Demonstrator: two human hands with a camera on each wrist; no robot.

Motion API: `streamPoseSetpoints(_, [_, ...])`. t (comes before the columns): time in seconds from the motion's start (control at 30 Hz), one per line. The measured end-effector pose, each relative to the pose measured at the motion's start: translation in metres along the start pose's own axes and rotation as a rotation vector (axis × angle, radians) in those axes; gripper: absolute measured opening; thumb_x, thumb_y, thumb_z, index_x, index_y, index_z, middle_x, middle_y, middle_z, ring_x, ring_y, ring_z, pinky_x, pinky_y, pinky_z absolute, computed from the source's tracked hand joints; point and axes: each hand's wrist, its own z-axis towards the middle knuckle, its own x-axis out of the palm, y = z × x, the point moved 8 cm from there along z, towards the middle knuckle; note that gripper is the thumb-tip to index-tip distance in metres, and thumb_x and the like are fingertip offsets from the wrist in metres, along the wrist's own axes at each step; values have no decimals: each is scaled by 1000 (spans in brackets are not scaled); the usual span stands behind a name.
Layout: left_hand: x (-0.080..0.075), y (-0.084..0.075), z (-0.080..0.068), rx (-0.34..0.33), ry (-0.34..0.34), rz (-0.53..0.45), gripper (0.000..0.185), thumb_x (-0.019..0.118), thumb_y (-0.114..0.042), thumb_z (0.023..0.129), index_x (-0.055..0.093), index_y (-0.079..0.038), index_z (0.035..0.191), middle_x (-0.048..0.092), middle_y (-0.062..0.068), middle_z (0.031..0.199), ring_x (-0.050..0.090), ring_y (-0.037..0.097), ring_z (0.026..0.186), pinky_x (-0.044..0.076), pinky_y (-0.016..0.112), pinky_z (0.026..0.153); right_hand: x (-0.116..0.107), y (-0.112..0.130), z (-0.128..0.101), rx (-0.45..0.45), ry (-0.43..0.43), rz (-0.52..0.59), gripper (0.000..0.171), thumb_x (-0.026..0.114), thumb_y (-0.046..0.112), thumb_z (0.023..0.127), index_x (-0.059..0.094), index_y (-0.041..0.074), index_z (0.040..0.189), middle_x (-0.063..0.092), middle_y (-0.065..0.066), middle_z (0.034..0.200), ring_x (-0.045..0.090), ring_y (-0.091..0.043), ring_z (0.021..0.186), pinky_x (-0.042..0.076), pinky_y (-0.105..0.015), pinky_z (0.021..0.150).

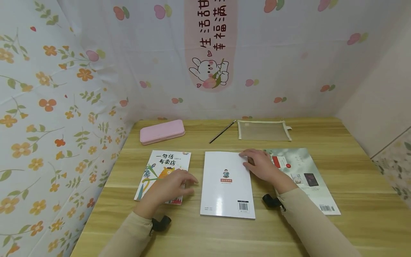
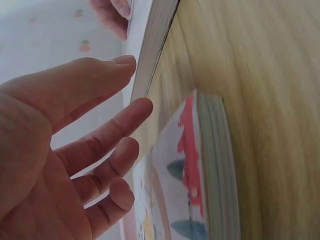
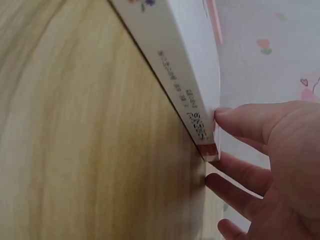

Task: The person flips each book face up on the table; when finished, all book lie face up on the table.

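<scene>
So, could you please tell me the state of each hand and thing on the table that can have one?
White book: shut, flat, back cover up.
Picture book: shut, flat, front cover up.
Grey-green book: shut, flat, back cover up.
Pink case: closed.
Mesh pouch: flat; zip unclear.
Pen: lying flat.
Left hand: open, over the picture book.
Right hand: fingers on the white book's top right corner.
</scene>
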Motion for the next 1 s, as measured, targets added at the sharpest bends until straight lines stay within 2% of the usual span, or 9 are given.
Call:
streamPoseSetpoints(0.1, [3,-5,1,8,8,-16,26,80,-19,89,77,-17,115,73,-5,113,60,17,105,50,38,95,-2,-3,-1,-1,-11,-10,34,69,15,98,69,13,132,62,-15,142,52,-42,137,24,-73,108])
streamPoseSetpoints(0.3, [9,-10,1,9,15,2,29,83,-21,86,78,-21,115,71,-7,103,56,17,90,45,29,81,-4,-7,-3,-11,-19,-5,31,65,8,99,70,13,130,64,-14,140,54,-41,135,24,-74,108])
streamPoseSetpoints(0.53, [14,-17,4,48,21,13,27,84,-27,87,79,-22,112,73,-8,110,57,15,92,46,28,83,-6,-9,-4,-27,-17,-31,35,68,3,96,70,13,130,64,-14,140,54,-41,135,25,-75,108])
streamPoseSetpoints(0.73, [16,-21,4,68,12,32,25,83,-29,87,79,-22,111,73,-9,105,57,14,90,46,27,82,-7,-11,-5,-52,-14,-56,40,73,3,93,69,15,131,64,-14,141,55,-41,134,28,-75,106])
streamPoseSetpoints(1.0, [22,-22,7,78,28,34,34,86,-31,84,76,-22,116,72,-10,102,55,12,90,45,26,81,-10,-7,-4,-61,-27,-36,40,75,0,90,70,11,129,65,-16,138,57,-42,132,32,-74,106])
